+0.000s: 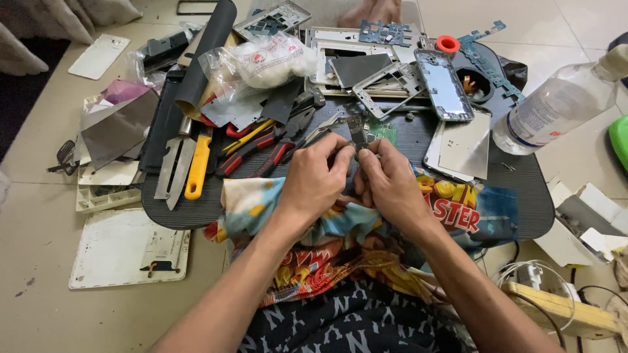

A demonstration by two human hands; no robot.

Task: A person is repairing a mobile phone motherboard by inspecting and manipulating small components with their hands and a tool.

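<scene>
While both hands are brought together at the near edge of the dark round surface (536,196), a small dark part (356,134) — apparently a piece of a phone's insides — is pinched between them. The left hand (314,180) is closed, its fingertips curled onto the part from the left; the right hand (392,180) is closed too, thumb and fingers pressed to the same part from the right. What exactly is being gripped is too small to be told. A printed cloth (458,209) is spread under the wrists and hangs over the edge.

Only the head view is given. Just beyond the fingers a small green circuit board (383,131) is seen, with red-handled pliers (258,157) and a yellow-handled knife (196,167) to the left. Farther back, stripped phone frames (386,82), a silvery phone back (445,85), a bag of cotton (271,59) and a clear plastic bottle (556,104) are laid out.

Judged from this, the work is well under way — several phones are already taken apart, while the part in hand is not yet set down and nothing appears reassembled.
</scene>
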